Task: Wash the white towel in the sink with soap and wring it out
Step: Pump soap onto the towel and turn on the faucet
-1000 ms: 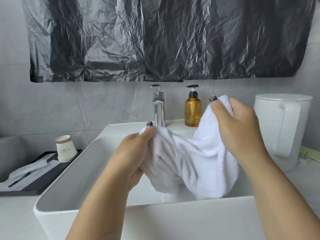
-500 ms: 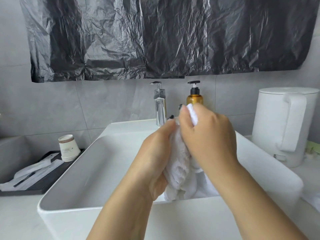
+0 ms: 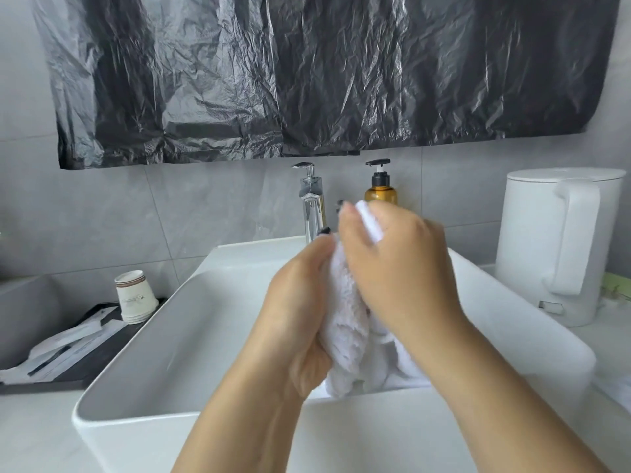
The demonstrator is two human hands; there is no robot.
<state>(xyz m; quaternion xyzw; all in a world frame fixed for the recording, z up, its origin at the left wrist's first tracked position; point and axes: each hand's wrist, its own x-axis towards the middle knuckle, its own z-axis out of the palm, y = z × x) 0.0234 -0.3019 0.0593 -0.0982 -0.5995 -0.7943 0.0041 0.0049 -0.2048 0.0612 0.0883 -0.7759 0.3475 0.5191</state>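
Note:
The white towel is bunched into a thick wad above the white rectangular sink. My left hand grips the wad from the left, fingers curled round it. My right hand grips it from the right and top, with a white fold showing between its fingers. Both hands press together over the basin. Behind them stand the chrome tap and the amber soap bottle with a black pump, partly hidden by my right hand.
A white kettle stands right of the sink. To the left, a stack of paper cups and wrapped packets lie on a dark tray. Black plastic sheeting hangs on the grey tiled wall.
My hands came together from holding the towel spread apart and bunched it into a wad. Since half a second ago they stay pressed together, barely shifted.

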